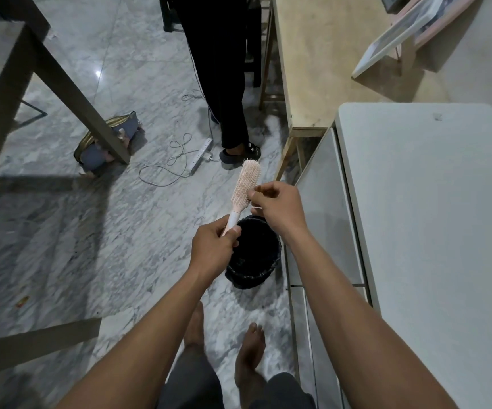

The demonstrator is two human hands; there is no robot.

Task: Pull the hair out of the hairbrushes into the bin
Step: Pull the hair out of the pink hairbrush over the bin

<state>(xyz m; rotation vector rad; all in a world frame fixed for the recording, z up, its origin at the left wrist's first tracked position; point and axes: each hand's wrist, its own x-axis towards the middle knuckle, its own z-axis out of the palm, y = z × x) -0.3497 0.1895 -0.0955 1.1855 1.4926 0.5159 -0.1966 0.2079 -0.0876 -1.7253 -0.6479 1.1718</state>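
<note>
Head view.

Item: pink hairbrush (246,184), bristles facing the camera, held tilted above the far rim of the black bin (247,278).

Left hand (213,249): fingers curled round the handle.

Right hand (274,206): fingertips pinched at the bristles on the head's right edge; any hair caught is too fine to see.

Handling: probably best to draw strands outward along the bristles, then let go directly over the bin.

Bin: black liner; contents too dark to make out.
</note>
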